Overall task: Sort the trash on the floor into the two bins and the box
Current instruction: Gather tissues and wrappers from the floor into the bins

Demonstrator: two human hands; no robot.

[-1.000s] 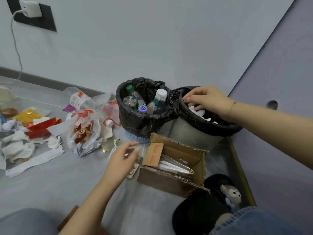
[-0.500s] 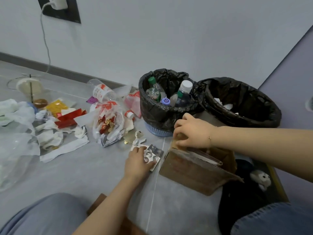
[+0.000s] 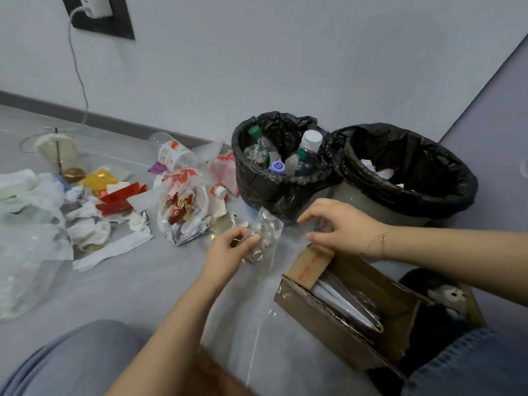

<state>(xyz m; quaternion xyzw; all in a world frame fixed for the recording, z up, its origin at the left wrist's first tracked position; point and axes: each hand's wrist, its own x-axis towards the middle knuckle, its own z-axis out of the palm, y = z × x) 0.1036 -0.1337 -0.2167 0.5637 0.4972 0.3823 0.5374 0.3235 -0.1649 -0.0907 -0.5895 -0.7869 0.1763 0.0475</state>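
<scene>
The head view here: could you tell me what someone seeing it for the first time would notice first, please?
Probably the left hand holding a crinkled silvery blister pack up over the floor in the middle, with the right hand close beside it. Behind them stand two black-lined bins, the nearer bin full of plastic bottles. A heap of wrappers and tissues sprawls at the left.
</scene>
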